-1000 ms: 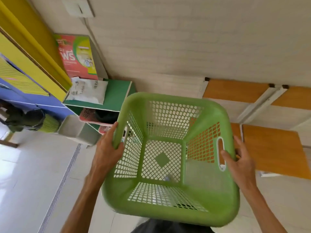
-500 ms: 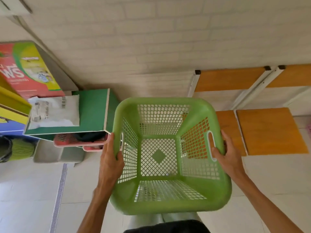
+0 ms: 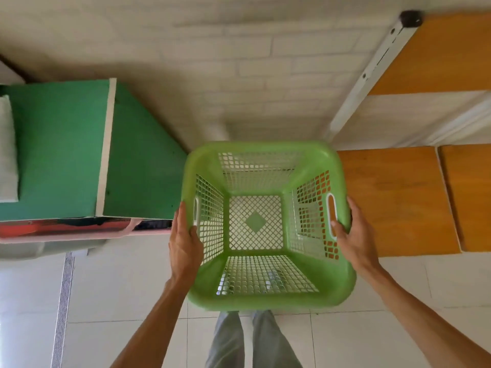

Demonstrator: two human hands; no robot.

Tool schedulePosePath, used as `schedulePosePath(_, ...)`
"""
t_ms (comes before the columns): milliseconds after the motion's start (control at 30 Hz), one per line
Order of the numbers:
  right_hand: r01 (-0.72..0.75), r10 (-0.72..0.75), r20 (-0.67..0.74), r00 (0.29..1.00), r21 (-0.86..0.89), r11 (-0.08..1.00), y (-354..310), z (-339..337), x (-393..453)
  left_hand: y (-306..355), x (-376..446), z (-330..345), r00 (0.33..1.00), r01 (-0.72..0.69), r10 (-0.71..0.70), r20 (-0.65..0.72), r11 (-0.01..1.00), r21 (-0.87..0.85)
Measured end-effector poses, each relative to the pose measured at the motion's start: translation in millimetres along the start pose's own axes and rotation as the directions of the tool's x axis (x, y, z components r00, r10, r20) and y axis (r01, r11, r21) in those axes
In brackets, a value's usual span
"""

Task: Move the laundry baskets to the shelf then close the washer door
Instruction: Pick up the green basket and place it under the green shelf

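A green cabinet (image 3: 61,150) stands at the left, with a pink basket (image 3: 79,231) of dark clothes just under its front edge. The left hand (image 3: 184,245) and right hand (image 3: 354,237) each have their grip clamped on a side rim of the empty green laundry basket (image 3: 265,298), held above the tiled floor (image 3: 119,288). Orange shelf boards (image 3: 396,200) lie just right of it.

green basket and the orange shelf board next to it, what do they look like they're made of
Green basket: looks like moulded plastic, smooth with a slight sheen, lattice holes and rounded rim in one piece. Orange shelf board: probably laminated wood or particle board, flat matte surface with faint grain and a pale edge strip; can't be sure.
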State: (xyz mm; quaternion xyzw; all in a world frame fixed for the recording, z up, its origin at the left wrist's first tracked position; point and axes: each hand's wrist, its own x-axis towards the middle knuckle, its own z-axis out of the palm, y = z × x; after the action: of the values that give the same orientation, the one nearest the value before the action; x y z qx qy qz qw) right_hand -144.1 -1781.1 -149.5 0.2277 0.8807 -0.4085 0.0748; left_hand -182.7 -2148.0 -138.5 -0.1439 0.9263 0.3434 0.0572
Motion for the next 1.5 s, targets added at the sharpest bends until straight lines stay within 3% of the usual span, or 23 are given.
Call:
schedulePosePath(200,-0.005,0.005,-0.006,1.000,-0.032,0.999,24,45,37,-43,32,40,1.000,-0.025,0.025,-0.012,1.000,0.015)
schedulePosePath(400,0.118,-0.117,0.017,0.993,-0.089,0.989,45,74,57,-70,55,69,0.997,-0.072,0.072,-0.026,0.997,0.018)
schedulePosePath(700,0.104,-0.103,0.019,0.995,-0.091,0.990,65,118,76,-104,71,89,0.997,-0.058,0.058,-0.053,0.998,-0.005)
schedulePosePath(1067,0.083,-0.099,-0.092,0.991,-0.160,0.984,75,144,89,-105,85,112,0.994,0.089,-0.091,-0.053,0.995,-0.044)
schedulePosePath(1267,0.105,-0.140,-0.117,0.983,-0.262,0.959,75,147,84,-108,76,116,0.999,0.017,-0.019,0.035,0.998,0.067)
schedulePosePath(1433,0.067,-0.113,-0.175,0.978,-0.250,0.966,71,152,87,-105,73,117,1.000,0.008,-0.008,-0.005,0.986,0.166)
schedulePosePath(1500,0.046,-0.098,-0.188,0.977,-0.262,0.964,65,156,88,-97,72,122,0.999,-0.030,0.022,0.037,0.974,0.223)
